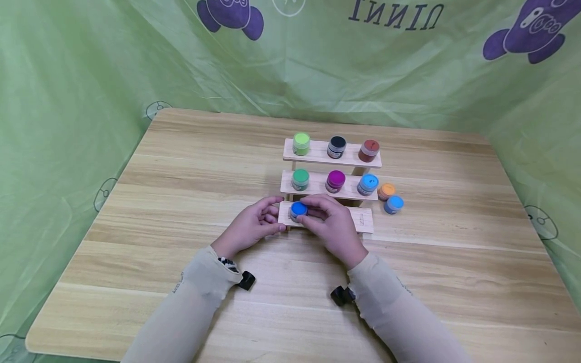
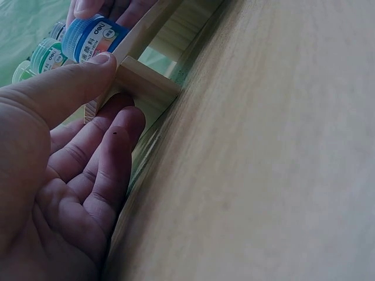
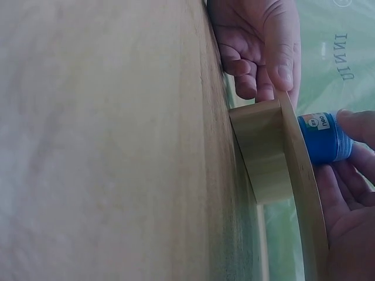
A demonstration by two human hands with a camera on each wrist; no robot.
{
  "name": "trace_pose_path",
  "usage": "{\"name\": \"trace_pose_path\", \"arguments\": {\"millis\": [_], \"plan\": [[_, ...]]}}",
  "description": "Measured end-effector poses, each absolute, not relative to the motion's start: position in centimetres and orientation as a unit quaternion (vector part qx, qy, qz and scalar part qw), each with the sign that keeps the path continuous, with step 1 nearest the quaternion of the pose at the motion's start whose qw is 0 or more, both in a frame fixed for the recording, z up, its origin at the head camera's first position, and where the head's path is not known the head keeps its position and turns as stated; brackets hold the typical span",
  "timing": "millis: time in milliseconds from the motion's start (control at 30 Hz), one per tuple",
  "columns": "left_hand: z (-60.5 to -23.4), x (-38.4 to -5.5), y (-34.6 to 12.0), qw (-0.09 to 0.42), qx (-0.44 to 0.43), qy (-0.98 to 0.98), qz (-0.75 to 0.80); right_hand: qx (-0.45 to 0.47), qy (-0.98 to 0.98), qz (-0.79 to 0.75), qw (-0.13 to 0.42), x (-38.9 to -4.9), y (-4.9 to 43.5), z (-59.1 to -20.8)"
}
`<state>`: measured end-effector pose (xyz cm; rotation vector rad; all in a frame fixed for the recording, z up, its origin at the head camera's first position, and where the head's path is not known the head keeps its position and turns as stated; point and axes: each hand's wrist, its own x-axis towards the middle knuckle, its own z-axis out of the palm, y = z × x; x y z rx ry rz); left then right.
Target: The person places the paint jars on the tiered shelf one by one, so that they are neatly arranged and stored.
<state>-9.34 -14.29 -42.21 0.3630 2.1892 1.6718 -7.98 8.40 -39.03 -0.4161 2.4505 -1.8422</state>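
Note:
My right hand (image 1: 333, 227) pinches a blue paint jar (image 1: 298, 210) between thumb and fingers at the left end of the lowest step. In the right wrist view, the jar (image 3: 322, 140) stands with its base against the board. My left hand (image 1: 250, 226) grips the left end of that same step of the three-tier wooden stand (image 1: 362, 220). Its thumb (image 2: 96, 73) lies at the board's front edge in the left wrist view, the other fingers curled beside and under the end. The middle step bears green (image 1: 300, 180), purple (image 1: 335, 181) and light blue (image 1: 367, 184) jars.
On the top step are light green (image 1: 301, 144), black (image 1: 336, 147) and reddish-brown (image 1: 369, 150) jars. An orange jar (image 1: 386, 191) and another light blue jar (image 1: 393, 204) stand on the table (image 1: 454, 282), right of the stand. Green cloth (image 1: 386, 75) hangs behind the table.

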Motion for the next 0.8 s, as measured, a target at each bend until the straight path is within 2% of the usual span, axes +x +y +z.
{"name": "trace_pose_path", "arguments": {"millis": [800], "plan": [[-42.27, -9.35, -14.34, 0.181, 0.132, 0.774, 0.592, -0.128, 0.806, -0.577, 0.025, -7.78, 8.28, -39.46]]}}
